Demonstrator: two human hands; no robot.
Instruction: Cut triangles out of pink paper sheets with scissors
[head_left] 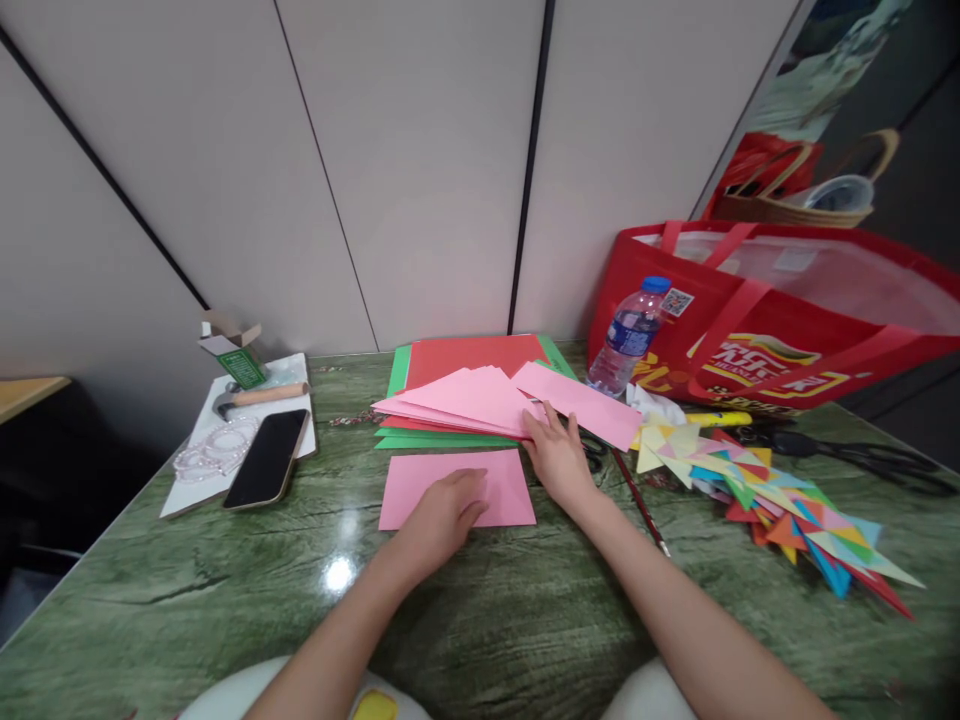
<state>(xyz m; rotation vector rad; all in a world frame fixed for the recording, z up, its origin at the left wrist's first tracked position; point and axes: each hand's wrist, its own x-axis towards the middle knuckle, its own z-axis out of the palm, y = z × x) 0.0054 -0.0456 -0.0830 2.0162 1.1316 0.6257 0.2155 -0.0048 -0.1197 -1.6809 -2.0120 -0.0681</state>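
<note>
A pink paper rectangle [508, 490] lies flat on the table in front of me. My left hand [444, 505] is over it, thumb apart from the fingers, appearing to rest on the sheet. Behind it, pink folded papers [465, 395] are fanned out on red and green sheets. My right hand [556, 455] lies with fingers spread at the right end of this stack, touching its edge. Beyond those fingers, a narrow pink strip [589, 405] slants to the right. Black-handled scissors [596, 455] are partly hidden beside my right hand.
To the right are a brown pencil-like stick [641, 503], a pile of colourful folded paper [787, 500], a yellow marker [718, 419], a water bottle [628, 335] and a red bag [675, 345]. On the left, a phone [268, 458], a hammer-like tool [262, 395] and a green box [240, 362].
</note>
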